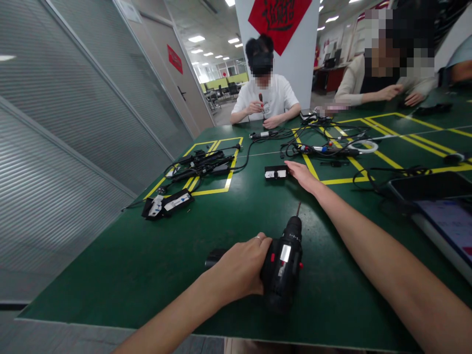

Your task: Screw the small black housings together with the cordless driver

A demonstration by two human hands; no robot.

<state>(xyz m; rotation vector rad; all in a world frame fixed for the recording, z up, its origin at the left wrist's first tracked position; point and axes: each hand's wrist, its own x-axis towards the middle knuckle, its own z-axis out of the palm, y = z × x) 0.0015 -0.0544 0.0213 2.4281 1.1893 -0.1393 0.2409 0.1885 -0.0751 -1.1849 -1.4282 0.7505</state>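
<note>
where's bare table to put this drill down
Bare green table lies left of the left hand gripping the drill, up to the opened black unit, and between drill and the small black box at the right hand. Crowded: cable pile, far cables, tablet right.

drill (285, 265) on table (147, 265), adapter (276, 172) behind it, cables (199, 164) left

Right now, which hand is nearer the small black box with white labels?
Right. The right hand has its fingertips at the right end of the black box; the left hand is well back toward the near edge of the table, wrapped around the drill.
</note>
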